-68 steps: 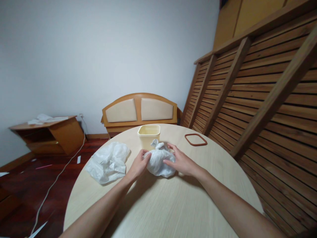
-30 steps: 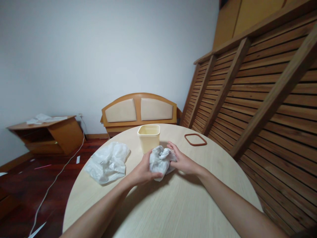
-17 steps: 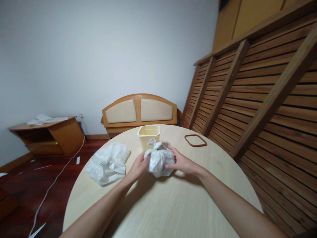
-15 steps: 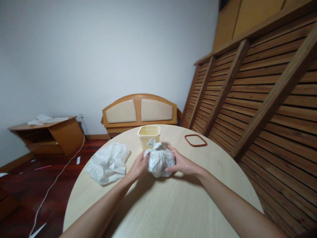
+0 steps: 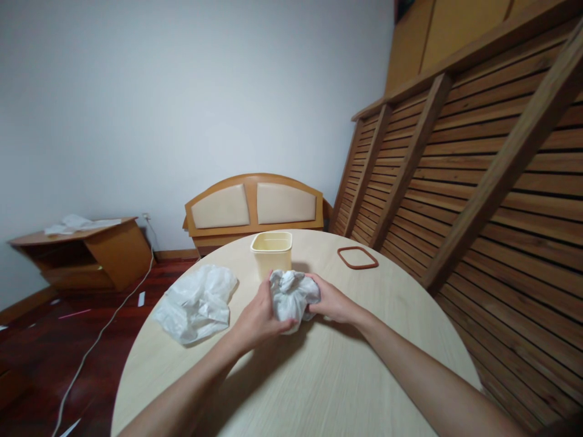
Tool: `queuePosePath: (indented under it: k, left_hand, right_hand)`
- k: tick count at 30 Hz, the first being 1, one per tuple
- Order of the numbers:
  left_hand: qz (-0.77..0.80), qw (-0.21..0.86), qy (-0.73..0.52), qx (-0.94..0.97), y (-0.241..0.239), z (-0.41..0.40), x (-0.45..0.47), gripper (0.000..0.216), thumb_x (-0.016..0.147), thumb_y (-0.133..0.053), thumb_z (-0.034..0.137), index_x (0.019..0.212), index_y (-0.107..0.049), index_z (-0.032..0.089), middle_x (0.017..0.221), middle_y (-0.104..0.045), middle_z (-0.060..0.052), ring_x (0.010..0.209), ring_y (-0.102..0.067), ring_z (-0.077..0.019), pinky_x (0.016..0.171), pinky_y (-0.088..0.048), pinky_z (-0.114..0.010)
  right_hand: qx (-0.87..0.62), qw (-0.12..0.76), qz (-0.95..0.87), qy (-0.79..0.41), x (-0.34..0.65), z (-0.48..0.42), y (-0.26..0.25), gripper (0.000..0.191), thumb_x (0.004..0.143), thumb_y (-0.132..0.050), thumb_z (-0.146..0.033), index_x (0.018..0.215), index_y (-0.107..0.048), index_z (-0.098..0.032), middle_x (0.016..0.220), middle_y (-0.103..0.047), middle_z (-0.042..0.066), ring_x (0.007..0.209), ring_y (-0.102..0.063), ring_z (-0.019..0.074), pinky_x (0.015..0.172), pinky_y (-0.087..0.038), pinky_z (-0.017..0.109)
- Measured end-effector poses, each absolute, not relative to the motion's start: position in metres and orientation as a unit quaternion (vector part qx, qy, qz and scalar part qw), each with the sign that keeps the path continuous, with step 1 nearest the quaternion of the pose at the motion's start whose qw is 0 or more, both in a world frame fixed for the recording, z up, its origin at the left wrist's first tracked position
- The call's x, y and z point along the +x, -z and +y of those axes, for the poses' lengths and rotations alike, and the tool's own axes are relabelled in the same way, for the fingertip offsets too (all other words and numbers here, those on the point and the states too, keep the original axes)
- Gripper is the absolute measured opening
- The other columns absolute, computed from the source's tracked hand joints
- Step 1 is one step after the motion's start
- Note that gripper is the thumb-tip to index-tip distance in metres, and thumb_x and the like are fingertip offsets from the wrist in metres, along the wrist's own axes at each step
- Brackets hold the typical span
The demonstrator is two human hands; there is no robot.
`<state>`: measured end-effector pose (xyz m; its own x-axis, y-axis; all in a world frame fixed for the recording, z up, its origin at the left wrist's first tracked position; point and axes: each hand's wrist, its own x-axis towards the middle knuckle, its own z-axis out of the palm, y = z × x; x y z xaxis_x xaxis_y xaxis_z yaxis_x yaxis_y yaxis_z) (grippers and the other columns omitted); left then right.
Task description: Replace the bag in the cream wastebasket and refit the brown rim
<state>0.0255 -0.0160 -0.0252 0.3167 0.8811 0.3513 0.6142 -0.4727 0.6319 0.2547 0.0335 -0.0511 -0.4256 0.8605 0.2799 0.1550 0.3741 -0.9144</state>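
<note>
A knotted white plastic bag (image 5: 296,296), bunched into a rounded bundle, is held between both hands over the table. My left hand (image 5: 264,315) wraps its left side, with the thumb across the near face. On the other side, my right hand (image 5: 331,298) grips the bundle, fingers behind and thumb in front. Just beyond it stands a cream plastic bin (image 5: 272,252), open at the top, its lower front partly hidden by the bag and my left hand. To the left lies a crumpled, loose white plastic bag (image 5: 197,303). A brown rounded-square ring (image 5: 357,257) rests flat at the right.
Everything stands on a round pale wooden table (image 5: 346,376). A headboard (image 5: 255,206) is behind it against the wall. Wooden slatted panels (image 5: 455,182) lean along the right. At left are a low cabinet (image 5: 109,255) with white sheets on top and a cable (image 5: 107,331) across the floor.
Both hands have closed more firmly round the knotted bag and tipped it, so its knot now sits lower. My left thumb has come round to the near side. The view has shifted slightly.
</note>
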Motion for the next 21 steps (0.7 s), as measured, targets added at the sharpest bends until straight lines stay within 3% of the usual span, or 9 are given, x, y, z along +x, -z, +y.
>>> queuePosePath:
  k: [4, 7, 12, 16, 19, 21]
  left_hand:
    - [0.487, 0.217, -0.343, 0.773, 0.029, -0.009, 0.020, 0.099, 0.068, -0.072, 0.023, 0.153, -0.021, 0.013, 0.140, -0.054, -0.020, 0.123, -0.059, -0.0356, 0.105, -0.048, -0.046]
    - [0.481, 0.218, -0.345, 0.775, 0.030, 0.000, 0.014, 0.091, 0.071, -0.065, 0.020, 0.152, -0.025, 0.012, 0.142, -0.053, -0.020, 0.126, -0.057, -0.0349, 0.107, -0.046, -0.047]
    - [0.440, 0.212, -0.334, 0.806, 0.032, 0.009, 0.008, 0.060, 0.082, -0.052, 0.019, 0.141, -0.046, 0.014, 0.148, -0.050, -0.015, 0.141, -0.042, -0.0303, 0.122, -0.029, -0.047]
    - [0.412, 0.259, -0.295, 0.822, 0.035, 0.009, 0.004, 0.066, 0.076, -0.064, 0.021, 0.140, -0.048, 0.014, 0.144, -0.053, -0.013, 0.135, -0.048, -0.0292, 0.123, -0.027, -0.045]
    - [0.394, 0.313, -0.288, 0.814, 0.034, 0.006, 0.006, 0.079, 0.075, -0.074, 0.032, 0.145, -0.041, 0.015, 0.142, -0.054, -0.014, 0.131, -0.051, -0.0290, 0.121, -0.031, -0.045]
    - [0.380, 0.323, -0.309, 0.810, 0.031, 0.004, 0.009, 0.072, 0.079, -0.072, 0.036, 0.143, -0.044, 0.016, 0.139, -0.057, -0.014, 0.126, -0.055, -0.0281, 0.117, -0.036, -0.044]
  right_hand:
    - [-0.316, 0.380, -0.745, -0.449, 0.258, 0.032, 0.044, 0.065, 0.064, -0.074, -0.009, 0.126, -0.057, -0.020, 0.121, -0.067, 0.010, 0.104, -0.066, 0.0247, 0.093, -0.054, 0.043]
    - [-0.301, 0.354, -0.772, -0.433, 0.263, 0.031, 0.042, 0.060, 0.070, -0.075, -0.014, 0.128, -0.057, -0.019, 0.125, -0.064, 0.012, 0.109, -0.064, 0.0249, 0.096, -0.052, 0.044]
    - [-0.281, 0.291, -0.838, -0.365, 0.267, 0.029, 0.042, 0.084, 0.077, -0.080, -0.030, 0.149, -0.039, -0.024, 0.149, -0.045, 0.013, 0.136, -0.045, 0.0280, 0.116, -0.035, 0.049]
    - [-0.299, 0.273, -0.867, -0.289, 0.263, 0.026, 0.038, 0.056, 0.096, -0.057, -0.046, 0.148, -0.044, -0.028, 0.153, -0.040, 0.010, 0.142, -0.037, 0.0251, 0.120, -0.028, 0.048]
    - [-0.308, 0.264, -0.885, -0.228, 0.261, 0.024, 0.031, 0.047, 0.100, -0.050, -0.046, 0.145, -0.051, -0.029, 0.149, -0.044, 0.010, 0.140, -0.038, 0.0248, 0.120, -0.028, 0.046]
    - [-0.295, 0.261, -0.899, -0.193, 0.260, 0.022, 0.027, 0.043, 0.101, -0.050, -0.044, 0.141, -0.056, -0.030, 0.145, -0.048, 0.010, 0.138, -0.040, 0.0247, 0.118, -0.029, 0.046]
